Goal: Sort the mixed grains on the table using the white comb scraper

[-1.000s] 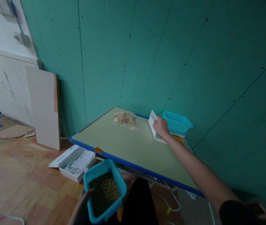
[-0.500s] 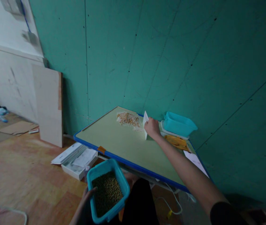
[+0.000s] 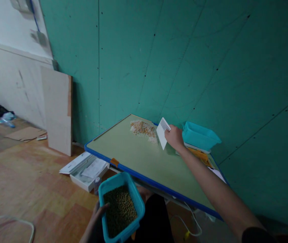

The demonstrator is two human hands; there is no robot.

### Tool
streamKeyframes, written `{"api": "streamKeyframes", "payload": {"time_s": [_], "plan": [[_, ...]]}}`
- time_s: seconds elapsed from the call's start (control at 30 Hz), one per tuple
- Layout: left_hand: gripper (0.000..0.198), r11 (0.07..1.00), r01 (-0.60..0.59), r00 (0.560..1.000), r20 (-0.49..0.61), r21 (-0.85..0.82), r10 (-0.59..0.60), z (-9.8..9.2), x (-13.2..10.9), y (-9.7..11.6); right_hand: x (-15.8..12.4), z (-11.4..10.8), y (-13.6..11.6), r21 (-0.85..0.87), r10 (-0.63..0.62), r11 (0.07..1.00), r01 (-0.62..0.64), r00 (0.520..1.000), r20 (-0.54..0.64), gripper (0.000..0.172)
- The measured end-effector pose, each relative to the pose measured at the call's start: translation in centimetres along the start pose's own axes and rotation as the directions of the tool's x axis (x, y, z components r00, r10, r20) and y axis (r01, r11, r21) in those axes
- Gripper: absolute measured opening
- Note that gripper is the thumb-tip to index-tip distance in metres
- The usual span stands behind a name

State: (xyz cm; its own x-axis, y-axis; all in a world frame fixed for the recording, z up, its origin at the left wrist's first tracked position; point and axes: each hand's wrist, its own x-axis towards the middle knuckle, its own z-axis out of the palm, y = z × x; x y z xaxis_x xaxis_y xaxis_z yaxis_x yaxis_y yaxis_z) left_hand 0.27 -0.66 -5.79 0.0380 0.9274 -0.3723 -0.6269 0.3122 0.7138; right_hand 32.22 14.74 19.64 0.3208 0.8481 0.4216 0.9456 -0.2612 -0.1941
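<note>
My left hand [image 3: 100,213] grips the rim of a turquoise plastic basket [image 3: 135,190], its thumb over the edge. Inside lie green beans [image 3: 113,212] and pale yellow beans [image 3: 127,206], side by side. My right hand [image 3: 174,136] is closed on a white flat scraper [image 3: 162,134] with slots along its upper end, tilted over the table. Just left of that scraper, a pile of mixed white grains and yellow beans [image 3: 144,129] is spread on the pale green tabletop [image 3: 131,152].
At the table's right stands a second turquoise basket [image 3: 201,135], with an orange-brown cloth [image 3: 198,155] in front. A blue edge [image 3: 149,175] rims the table. An open white box [image 3: 85,180] sits on the floor. A board [image 3: 56,111] leans against the green wall [image 3: 128,60]. White cables [image 3: 193,219] hang below.
The scraper has turned so its slotted face shows, and it has shifted slightly away from the pile. The whole view has swung a little left. The basket stays in my left hand.
</note>
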Motion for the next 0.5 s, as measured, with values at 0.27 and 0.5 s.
{"api": "streamKeyframes", "payload": {"time_s": [0.27, 0.5], "plan": [[0.042, 0.989, 0.149, 0.989, -0.011, -0.014, -0.149, -1.3, 1.3, -1.4, 2.6, 2.4, -1.5, 0.465, -0.116, 0.87, 0.164, 0.985, -0.129, 0.02], [0.077, 0.981, 0.196, 0.978, -0.077, -0.011, -0.196, -2.8, 3.6, -3.4, 9.2, 5.4, -5.5, 0.653, -0.164, 0.745, 0.134, 0.986, -0.015, 0.009]]}}
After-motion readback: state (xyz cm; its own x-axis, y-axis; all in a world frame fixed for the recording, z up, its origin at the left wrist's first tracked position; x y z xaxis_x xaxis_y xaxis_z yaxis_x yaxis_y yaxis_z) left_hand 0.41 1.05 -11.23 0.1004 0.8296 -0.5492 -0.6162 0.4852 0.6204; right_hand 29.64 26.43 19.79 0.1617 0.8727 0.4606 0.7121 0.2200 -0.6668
